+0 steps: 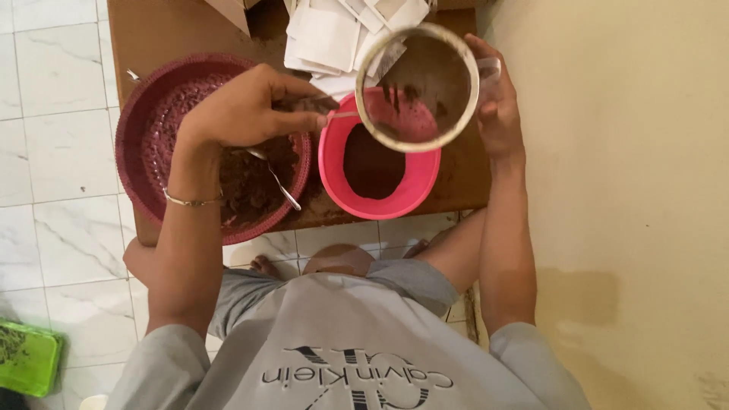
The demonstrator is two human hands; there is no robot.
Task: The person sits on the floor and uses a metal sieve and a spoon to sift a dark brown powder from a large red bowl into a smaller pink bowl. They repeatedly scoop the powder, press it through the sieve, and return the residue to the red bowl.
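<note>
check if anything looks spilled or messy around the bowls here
Yes. Brown powder is scattered on the wooden board around the pink bowl, mostly along its near edge and right side, outside any container. Otherwise the right hand holds the round sieve above that bowl, and the left hand hovers over the maroon basket.

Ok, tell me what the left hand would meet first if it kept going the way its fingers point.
Probably the round sieve that the right hand holds over the pink bowl. The left hand points at its rim, though depth is unclear.
</note>
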